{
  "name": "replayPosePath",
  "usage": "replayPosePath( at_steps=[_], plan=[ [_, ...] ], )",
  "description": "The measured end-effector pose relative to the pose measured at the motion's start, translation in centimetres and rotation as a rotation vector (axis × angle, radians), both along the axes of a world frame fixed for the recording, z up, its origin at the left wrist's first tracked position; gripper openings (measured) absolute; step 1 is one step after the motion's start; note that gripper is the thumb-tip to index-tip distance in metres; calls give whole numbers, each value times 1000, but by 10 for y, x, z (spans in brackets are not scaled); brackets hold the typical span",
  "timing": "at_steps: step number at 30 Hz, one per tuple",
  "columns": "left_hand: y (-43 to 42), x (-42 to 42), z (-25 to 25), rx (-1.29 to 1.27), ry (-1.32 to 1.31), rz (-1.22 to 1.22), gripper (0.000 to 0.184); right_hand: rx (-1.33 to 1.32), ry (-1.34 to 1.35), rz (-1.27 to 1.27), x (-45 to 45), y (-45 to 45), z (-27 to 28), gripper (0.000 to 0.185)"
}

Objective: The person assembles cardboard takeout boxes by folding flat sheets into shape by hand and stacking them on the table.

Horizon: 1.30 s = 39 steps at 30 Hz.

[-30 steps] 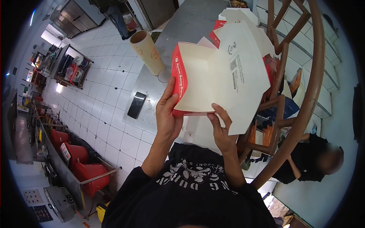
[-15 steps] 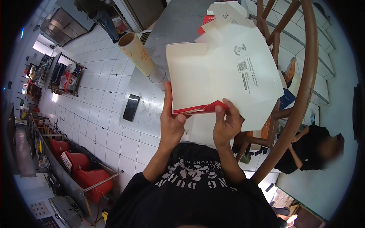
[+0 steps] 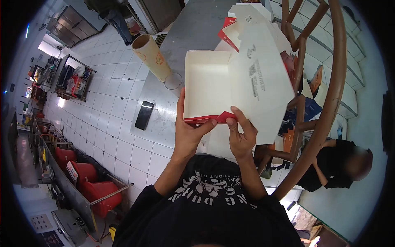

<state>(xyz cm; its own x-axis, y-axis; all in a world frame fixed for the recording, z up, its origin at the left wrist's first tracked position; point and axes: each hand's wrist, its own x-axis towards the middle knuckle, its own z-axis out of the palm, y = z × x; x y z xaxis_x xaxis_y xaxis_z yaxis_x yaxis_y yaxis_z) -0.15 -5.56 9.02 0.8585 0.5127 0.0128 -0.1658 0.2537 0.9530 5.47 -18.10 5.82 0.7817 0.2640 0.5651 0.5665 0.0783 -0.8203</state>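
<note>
White board lines the open box (image 3: 207, 84), with red showing along its near wall, and the wearer holds it up in both hands above the grey metal surface (image 3: 162, 111). Its wide lid (image 3: 265, 88) spreads out from the right side, with a small logo and dark print on it. The left hand (image 3: 187, 138) grips the near left corner, thumb along the red edge and fingers up against the side wall. The right hand (image 3: 243, 140) pinches the near right corner, where the wall meets the lid, thumb and fingers closed on the board.

Beyond the box, more red and white cartons (image 3: 232, 33) lie near the far end. To the left, a yellowish hollow roll (image 3: 152, 57) stands just beside a clear cup (image 3: 173, 81), and a black phone (image 3: 144, 115) lies nearer the wearer, by the left edge. A brown metal frame (image 3: 339, 70) curves up on the right, and past it is a person in black (image 3: 329, 166). Off to the left, red buckets (image 3: 101, 197) sit by a metal counter, well apart from the box, over a white tiled floor (image 3: 109, 96).
</note>
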Motion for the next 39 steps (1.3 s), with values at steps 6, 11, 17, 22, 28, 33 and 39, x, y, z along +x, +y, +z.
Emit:
replayPosePath(
  at_steps=[6,11,17,22,28,33,39],
  plan=[
    [0,1,-4,62,-12,14,100,-28,2,115,7,-2,-13,33],
    [-5,1,2,89,-20,4,100,-244,-140,56,8,-1,-28,27],
    [11,4,-10,-15,-161,76,81,-6,-27,-14,-2,-11,-7,18],
    [42,9,3,-157,-166,111,77,-14,-229,57,11,-33,-14,21],
    [41,5,1,105,-157,345,64,-368,214,37,17,-23,-8,44],
    [31,-3,-22,912,-305,328,63,62,774,531,24,-38,16,66],
    [12,-8,-27,1097,-326,-145,63,440,934,457,31,-31,43,44]
  ],
)
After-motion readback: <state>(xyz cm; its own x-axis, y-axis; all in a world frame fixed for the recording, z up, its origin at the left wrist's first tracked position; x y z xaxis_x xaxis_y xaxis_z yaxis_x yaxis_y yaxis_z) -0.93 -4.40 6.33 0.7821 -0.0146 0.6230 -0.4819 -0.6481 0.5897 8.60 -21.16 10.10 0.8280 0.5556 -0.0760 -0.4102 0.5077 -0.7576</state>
